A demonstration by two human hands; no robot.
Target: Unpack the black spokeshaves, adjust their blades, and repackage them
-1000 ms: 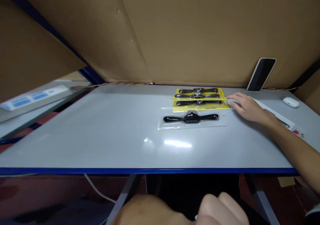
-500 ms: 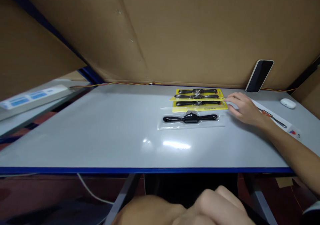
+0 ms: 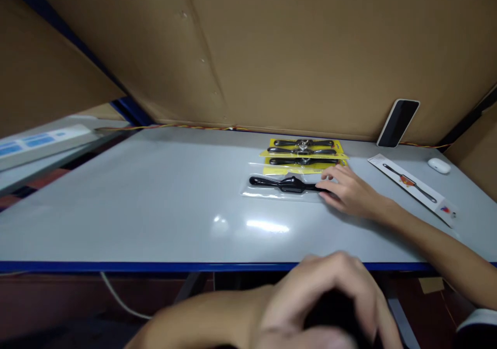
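Note:
A black spokeshave (image 3: 292,184) in a clear plastic bag lies nearest the front of the table. My right hand (image 3: 345,189) is at its right end, thumb and fingers closed about the handle tip and the bag's edge. Just behind lie several more spokeshaves on yellow cards (image 3: 285,170), overlapping, with metal fittings at their middles. Low in view and in front of the table edge, my left hand (image 3: 330,292) is slightly blurred; its fingers are curved apart from the thumb, with nothing seen between them.
A spokeshave on a white card (image 3: 411,186) lies slanted at the right. A phone (image 3: 398,123) leans on the cardboard wall (image 3: 295,54), with a white rounded case (image 3: 439,165) to its right. Twisted wires run along the back edge. At the far left sits a white-and-blue box (image 3: 42,143).
My right hand has moved from the yellow cards forward and left to the bagged spokeshave, uncovering the white card. My left hand has risen towards the table edge. The view has shifted slightly.

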